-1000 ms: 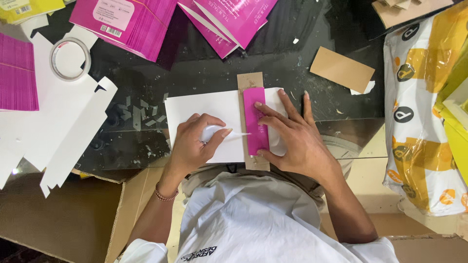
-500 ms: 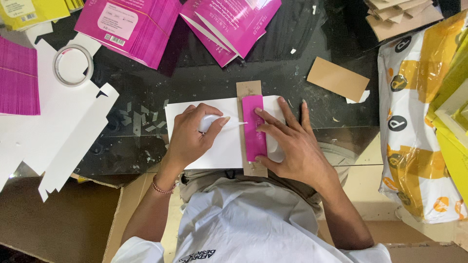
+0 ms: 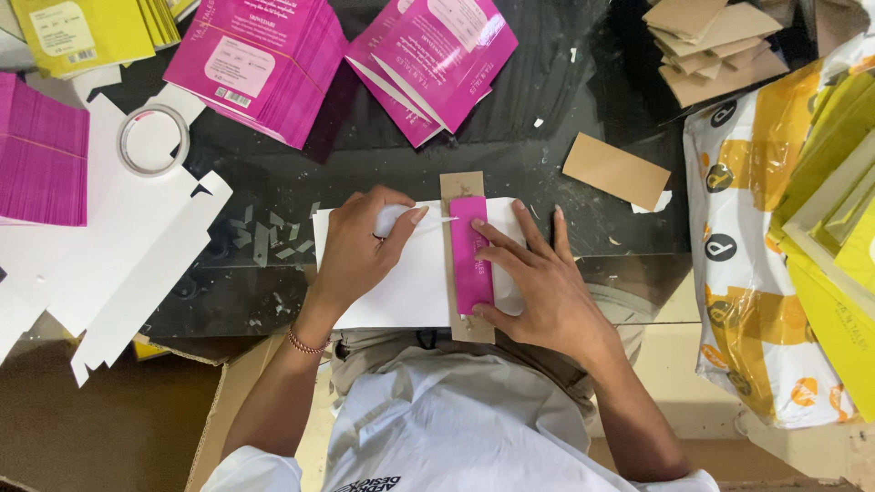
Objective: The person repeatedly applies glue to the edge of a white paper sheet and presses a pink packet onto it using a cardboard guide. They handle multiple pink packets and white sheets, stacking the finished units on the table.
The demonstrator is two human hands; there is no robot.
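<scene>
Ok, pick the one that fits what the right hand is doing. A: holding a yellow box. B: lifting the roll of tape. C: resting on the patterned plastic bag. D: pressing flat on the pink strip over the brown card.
D: the right hand lies spread with fingers on the pink strip, which sits on the brown card; the roll of tape lies far off, untouched.

Small white object in left hand (image 3: 360,246) mostly hidden by curled fingers; kind unclear. Right hand (image 3: 538,282) covers right part of white paper sheet (image 3: 387,287). Yellow flat cartons (image 3: 834,255) cut off at right edge.
</scene>
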